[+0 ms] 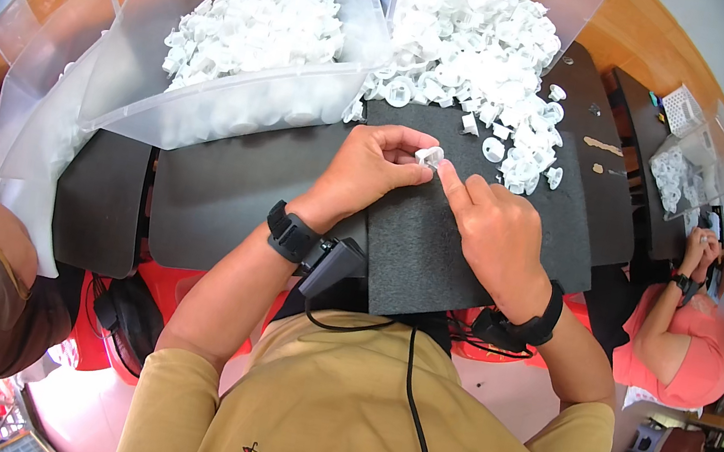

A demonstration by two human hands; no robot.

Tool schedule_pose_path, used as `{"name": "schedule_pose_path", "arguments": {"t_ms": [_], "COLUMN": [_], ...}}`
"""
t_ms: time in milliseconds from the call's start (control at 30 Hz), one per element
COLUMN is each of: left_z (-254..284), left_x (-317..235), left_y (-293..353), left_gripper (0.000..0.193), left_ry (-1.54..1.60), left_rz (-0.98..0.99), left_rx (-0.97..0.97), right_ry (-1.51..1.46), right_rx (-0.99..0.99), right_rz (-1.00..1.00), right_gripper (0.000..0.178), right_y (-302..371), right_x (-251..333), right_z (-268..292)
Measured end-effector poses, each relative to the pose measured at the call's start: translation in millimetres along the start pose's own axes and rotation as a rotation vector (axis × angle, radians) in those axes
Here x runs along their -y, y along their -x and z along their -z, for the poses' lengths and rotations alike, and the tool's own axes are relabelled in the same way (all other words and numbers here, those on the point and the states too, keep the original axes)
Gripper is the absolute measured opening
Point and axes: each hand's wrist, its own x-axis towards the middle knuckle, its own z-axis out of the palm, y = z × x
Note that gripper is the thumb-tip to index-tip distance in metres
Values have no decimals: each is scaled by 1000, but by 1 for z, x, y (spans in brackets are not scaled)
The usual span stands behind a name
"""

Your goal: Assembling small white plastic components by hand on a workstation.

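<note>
Above the dark foam mat (430,247), my left hand (370,175) pinches a small white plastic part (429,156) between thumb and index finger. My right hand (497,234) comes in from the other side, its index fingertip against or right beside that part. The other right fingers are curled in and the thumb is hidden, so whatever they may hold does not show. Just beyond the hands, loose white plastic parts (493,149) lie on the mat's far edge, spilling from a large heap (470,38). Both wrists wear black straps with small devices.
A translucent bin (206,128) with similar white parts stands ahead to the left. Behind the heap rises another clear bin wall (581,4). Dark tables (213,201) run to both sides. People sit left and right; a black cable hangs down my front.
</note>
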Motion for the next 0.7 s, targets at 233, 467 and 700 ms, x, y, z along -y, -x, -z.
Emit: {"name": "schedule_pose_path", "arguments": {"t_ms": [233,467,700], "left_z": [2,3,4], "left_x": [-8,-10,-9], "left_y": [3,1,1], "left_gripper": [34,31,30], "left_ry": [202,223,239], "left_rz": [-52,-41,-31], "left_rx": [88,133,142], "right_ry": [-698,-614,-340], "right_rx": [-177,-60,-18], "right_rz": [-282,-342,-257], "right_gripper": [44,44,43], "right_y": [2,8,1], "right_x": [-8,-5,-2], "right_z": [8,23,34]}}
